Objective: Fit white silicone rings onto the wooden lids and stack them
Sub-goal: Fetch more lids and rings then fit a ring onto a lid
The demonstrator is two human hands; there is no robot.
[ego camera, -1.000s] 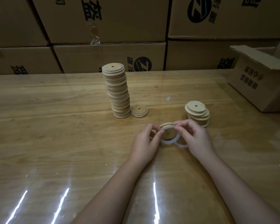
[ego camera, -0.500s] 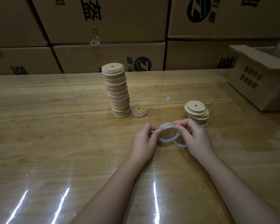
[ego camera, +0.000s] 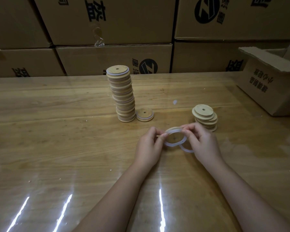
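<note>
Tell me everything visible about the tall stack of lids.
The tall stack is a column of round, light wooden lids with white rings showing between layers. It stands on the wooden table, staggered, upper lids shifted left of the base. The top lid has a small centre hole and a ring protruding at its edge. A single lid lies close at its right foot; contact is unclear.

white ring [ego camera: 172, 144] | tan wooden lids [ego camera: 123, 94] | brown boxes [ego camera: 114, 20], black print | glossy honey-brown table [ego camera: 57, 131]
</note>
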